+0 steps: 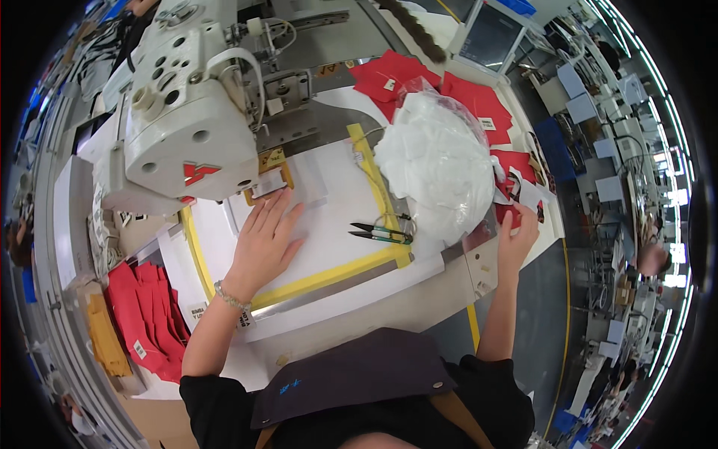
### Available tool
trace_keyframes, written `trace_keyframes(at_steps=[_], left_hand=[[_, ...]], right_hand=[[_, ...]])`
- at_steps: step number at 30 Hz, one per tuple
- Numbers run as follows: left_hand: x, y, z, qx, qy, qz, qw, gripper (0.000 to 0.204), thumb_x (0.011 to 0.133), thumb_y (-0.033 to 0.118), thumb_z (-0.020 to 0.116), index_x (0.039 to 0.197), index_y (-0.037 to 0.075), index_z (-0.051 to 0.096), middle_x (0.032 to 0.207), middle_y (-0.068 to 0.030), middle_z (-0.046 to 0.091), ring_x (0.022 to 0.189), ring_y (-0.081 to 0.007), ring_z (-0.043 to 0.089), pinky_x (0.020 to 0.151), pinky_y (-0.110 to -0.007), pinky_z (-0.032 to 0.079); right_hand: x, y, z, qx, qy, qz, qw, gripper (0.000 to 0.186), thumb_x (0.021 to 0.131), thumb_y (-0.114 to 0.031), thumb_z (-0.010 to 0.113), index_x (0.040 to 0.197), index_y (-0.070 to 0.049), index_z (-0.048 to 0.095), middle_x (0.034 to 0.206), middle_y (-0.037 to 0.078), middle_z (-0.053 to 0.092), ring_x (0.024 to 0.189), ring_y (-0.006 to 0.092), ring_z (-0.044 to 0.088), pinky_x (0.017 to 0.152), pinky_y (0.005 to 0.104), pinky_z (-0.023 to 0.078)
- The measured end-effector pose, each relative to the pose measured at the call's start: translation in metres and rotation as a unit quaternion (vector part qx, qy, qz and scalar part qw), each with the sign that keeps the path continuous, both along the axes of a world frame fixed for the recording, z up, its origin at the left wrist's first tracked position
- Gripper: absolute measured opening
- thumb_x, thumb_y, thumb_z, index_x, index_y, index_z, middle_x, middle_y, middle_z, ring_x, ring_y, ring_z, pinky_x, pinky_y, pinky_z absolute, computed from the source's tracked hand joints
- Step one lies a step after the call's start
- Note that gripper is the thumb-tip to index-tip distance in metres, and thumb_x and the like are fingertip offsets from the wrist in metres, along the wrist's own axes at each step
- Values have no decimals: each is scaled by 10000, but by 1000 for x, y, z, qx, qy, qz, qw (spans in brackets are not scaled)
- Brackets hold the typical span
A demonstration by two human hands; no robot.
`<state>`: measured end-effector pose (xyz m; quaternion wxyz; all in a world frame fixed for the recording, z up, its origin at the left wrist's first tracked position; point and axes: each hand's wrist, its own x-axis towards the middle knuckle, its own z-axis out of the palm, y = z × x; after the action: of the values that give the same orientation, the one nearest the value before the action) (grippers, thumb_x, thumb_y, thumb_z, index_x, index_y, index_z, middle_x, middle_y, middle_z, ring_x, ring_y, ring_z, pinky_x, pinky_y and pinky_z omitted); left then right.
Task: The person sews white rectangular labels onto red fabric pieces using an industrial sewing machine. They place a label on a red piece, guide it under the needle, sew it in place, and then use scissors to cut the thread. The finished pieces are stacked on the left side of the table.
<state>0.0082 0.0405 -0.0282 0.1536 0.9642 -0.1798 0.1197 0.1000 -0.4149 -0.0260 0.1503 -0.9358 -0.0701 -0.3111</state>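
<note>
My left hand [265, 241] lies flat with fingers stretched on a white sheet [336, 179] edged with yellow tape. Its fingertips reach the small clamp [269, 182] under the head of a white sewing machine [191, 142]. Off to the right, my right hand [520, 232] is closed in a pinch beside red fabric pieces [516, 161] and a small white piece [531, 196]. What its fingertips hold, if anything, I cannot make out. Between the hands, thread snips [381, 233] rest on the yellow tape, against a clear bag of white material [434, 161].
More red fabric pieces [153, 322] are stacked at the lower left, next to a yellow bundle [107, 337]. Further red pieces with white labels [475, 101] lie behind the bag. A screen [490, 36] stands at the back right. The table's edge [553, 232] runs along the right.
</note>
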Motion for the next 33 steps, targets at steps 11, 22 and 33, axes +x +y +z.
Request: trace_keyframes(at_steps=[11,22,33], left_hand=[[0,-41,32,-27,-24,-83,996,509,804,191,712,1273,80,548,1338,-142,528,1222,-293,518,1015,-451,414],[-12,-50,31,-54,-44,-66,995,457,753,130,747,1186,76,612,1241,-116,598,1080,-289,586,957,-433,443],[-14,-75,32,-55,-34,-86,994,454,754,128,740,1186,73,612,1230,-118,599,1034,-299,591,926,-419,454]], right_hand=[[45,-64,-1,-11,136,-64,989,691,762,-337,764,1379,-172,501,1251,77,580,1153,278,542,971,515,363],[68,-75,8,176,165,-38,970,555,744,-7,692,1279,-87,569,1065,146,633,724,210,597,730,335,499],[42,-72,1,129,-8,40,991,249,718,97,592,927,-20,661,1108,107,634,1037,260,629,879,317,485]])
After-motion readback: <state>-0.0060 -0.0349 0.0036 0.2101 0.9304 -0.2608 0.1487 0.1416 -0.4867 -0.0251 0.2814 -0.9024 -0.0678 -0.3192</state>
